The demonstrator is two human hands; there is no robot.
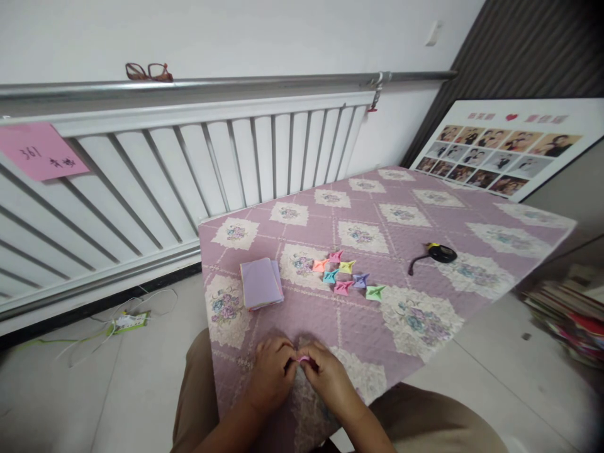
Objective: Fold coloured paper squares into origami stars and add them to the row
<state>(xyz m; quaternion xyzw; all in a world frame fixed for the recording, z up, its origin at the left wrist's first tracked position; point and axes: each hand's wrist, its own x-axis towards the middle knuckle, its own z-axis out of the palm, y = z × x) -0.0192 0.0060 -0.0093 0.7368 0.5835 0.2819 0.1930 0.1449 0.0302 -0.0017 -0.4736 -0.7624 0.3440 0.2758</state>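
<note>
Item one: a small pink paper piece (303,358), between your fingertips at the near part of the table, just over the cloth. Its visible part lies crosswise to you, long axis running left to right from one hand to the other; your fingers cover its ends, so you cannot tell which way any tip points.

Item two: your left hand (272,372), thumb and fingers bent, pinching the left end of the piece.

Item three: your right hand (329,376), thumb and forefinger pinching the right end, its fingertips close beside those of the left.

Item four: a paper stack (262,283), purple sheet uppermost, beyond your left hand; long axis running away from you, far end leaning slightly left.

Item five: seven folded pieces, grouped beyond your right hand: orange piece (320,265), two pink ones, yellow piece (346,267), teal piece (329,277), purple piece (360,280), green piece (375,292). The green lies nearest you, broad side crosswise.

Item six: a black-and-yellow object (442,253) farther right, its strap trailing leftward.

Item seven: a purple floral tablecloth (358,324) beneath all these.
</note>
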